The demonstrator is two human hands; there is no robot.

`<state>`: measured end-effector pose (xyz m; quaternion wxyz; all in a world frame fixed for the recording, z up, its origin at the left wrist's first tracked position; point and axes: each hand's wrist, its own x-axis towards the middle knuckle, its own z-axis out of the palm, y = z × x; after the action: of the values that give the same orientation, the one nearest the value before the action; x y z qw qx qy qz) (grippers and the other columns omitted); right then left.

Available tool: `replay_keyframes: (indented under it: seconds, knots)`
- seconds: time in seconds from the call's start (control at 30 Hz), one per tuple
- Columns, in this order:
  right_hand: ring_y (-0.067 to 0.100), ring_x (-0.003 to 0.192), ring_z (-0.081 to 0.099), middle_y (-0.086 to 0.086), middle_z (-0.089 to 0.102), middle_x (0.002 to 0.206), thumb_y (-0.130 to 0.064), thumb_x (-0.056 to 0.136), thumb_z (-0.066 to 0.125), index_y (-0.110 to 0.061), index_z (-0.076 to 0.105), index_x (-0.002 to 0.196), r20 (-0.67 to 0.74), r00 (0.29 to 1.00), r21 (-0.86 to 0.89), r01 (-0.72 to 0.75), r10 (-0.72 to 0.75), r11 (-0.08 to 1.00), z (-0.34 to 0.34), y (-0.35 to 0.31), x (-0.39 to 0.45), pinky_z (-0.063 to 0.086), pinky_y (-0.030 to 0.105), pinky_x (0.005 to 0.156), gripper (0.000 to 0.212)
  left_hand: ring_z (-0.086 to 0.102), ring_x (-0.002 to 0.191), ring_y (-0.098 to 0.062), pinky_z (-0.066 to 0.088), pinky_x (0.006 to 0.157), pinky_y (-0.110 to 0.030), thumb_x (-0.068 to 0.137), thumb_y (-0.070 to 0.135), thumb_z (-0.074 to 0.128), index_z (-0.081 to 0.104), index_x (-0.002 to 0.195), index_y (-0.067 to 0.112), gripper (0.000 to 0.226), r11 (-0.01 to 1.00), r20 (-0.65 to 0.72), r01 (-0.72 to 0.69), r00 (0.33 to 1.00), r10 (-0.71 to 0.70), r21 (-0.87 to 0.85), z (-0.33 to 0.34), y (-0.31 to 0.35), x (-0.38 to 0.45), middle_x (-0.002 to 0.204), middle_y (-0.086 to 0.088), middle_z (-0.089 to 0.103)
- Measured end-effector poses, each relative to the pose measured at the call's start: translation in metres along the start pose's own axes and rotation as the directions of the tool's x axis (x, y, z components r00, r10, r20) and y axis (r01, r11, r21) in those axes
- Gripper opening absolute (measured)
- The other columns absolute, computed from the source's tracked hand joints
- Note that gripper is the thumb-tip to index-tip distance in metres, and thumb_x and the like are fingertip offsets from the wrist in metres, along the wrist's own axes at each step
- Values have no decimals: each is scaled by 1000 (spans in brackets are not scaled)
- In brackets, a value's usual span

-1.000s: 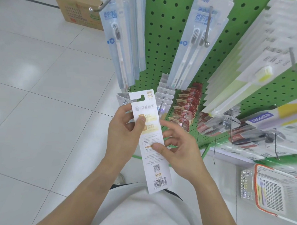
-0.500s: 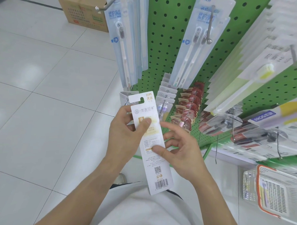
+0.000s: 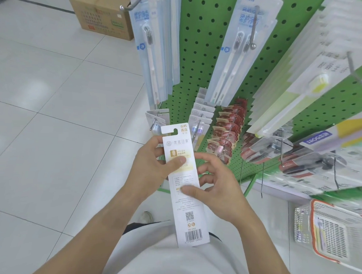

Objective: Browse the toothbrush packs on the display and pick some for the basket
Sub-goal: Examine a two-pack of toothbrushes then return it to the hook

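Head view, both hands (image 3: 152,166) pinching toothbrush pack (image 3: 184,184)

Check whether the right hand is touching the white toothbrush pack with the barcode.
Touching. The head view shows the right hand with its thumb pressed on the printed face of the white toothbrush pack.

Retail shop: green pegboard display (image 3: 201,61) with hooked toothbrush packs (image 3: 238,54), wire basket (image 3: 304,225), cardboard stock box (image 3: 102,15), tiled floor (image 3: 53,112).

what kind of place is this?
Most likely a retail shop aisle. A green pegboard display carries toothbrush packs on metal hooks, a white shopping basket sits at lower right, and a cardboard carton stands on the tiled floor.
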<state>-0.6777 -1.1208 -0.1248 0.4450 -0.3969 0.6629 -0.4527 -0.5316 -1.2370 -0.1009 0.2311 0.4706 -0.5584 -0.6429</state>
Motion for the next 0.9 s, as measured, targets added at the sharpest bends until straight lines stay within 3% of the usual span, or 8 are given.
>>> replay_keyframes:
  seconds: [0.17, 0.23, 0.37, 0.47, 0.6, 0.7, 0.77, 0.9]
  knots:
    - [30, 78, 74, -2, 70, 88, -19, 98, 67, -37, 58, 121, -55, 998, 63, -16, 20, 998, 4, 5, 1, 60, 54, 63, 31, 76, 73, -18, 54, 51, -23, 84, 4, 79, 51, 126, 24, 54, 998, 85, -2, 996, -2, 55, -1, -4, -6, 99, 8, 78]
    - [32, 76, 74, -2, 71, 89, -23, 94, 72, -38, 57, 120, -51, 999, 45, -16, 19, 999, 4, 5, 3, 59, 52, 64, 33, 76, 77, -17, 55, 53, -23, 85, 4, 78, 49, 128, 28, 57, 997, 99, -18, 995, 11, 76, -2, -7, -9, 102, 7, 77]
    - [19, 67, 70, -6, 70, 93, -16, 82, 84, -36, 54, 126, 3, 1000, -14, -27, 27, 1000, 4, 3, 3, 52, 27, 59, 56, 76, 79, -15, 54, 53, -23, 85, 2, 77, 45, 127, 35, 62, 997, 96, 5, 995, -12, 71, -4, -11, -13, 100, 11, 77]
    - [16, 74, 71, -7, 69, 97, -16, 73, 91, -41, 51, 130, 49, 998, -33, -29, 31, 999, 3, 2, 2, 50, 23, 59, 74, 76, 76, -17, 54, 52, -23, 85, 1, 77, 45, 128, 35, 63, 999, 79, 4, 997, -8, 47, -4, -11, -16, 97, 11, 78]
    - [19, 85, 73, -6, 70, 102, -18, 68, 95, -51, 44, 139, 165, 984, -32, -64, 68, 997, 2, 7, -3, 55, 27, 68, 94, 75, 69, -16, 52, 48, -21, 84, -1, 77, 50, 124, 28, 57, 1000, -39, -21, 999, 21, -15, -6, -8, -15, 91, 9, 78]
    - [25, 85, 74, -5, 72, 102, -17, 69, 94, -49, 49, 135, 175, 981, -18, -88, 89, 996, 3, 9, -4, 56, 34, 72, 86, 75, 68, -15, 52, 48, -22, 83, 0, 78, 52, 123, 30, 56, 998, -102, -50, 994, 45, -43, -6, -6, -14, 93, 7, 78]
    - [29, 86, 75, -2, 75, 104, -13, 73, 91, -43, 53, 134, 185, 978, -5, -97, 97, 995, 1, 9, -3, 61, 47, 76, 78, 76, 72, -17, 54, 50, -25, 84, 1, 78, 52, 120, 31, 54, 995, -146, -69, 987, 59, -65, -8, -5, -13, 95, 4, 78]
    - [37, 98, 74, 4, 77, 112, -7, 92, 73, -29, 56, 137, 278, 957, 64, -101, 79, 993, -3, 7, -3, 58, 59, 86, 53, 77, 77, -22, 59, 54, -35, 85, 3, 77, 51, 122, 27, 51, 993, -177, -97, 981, 84, -71, -12, 4, -10, 95, 1, 79]
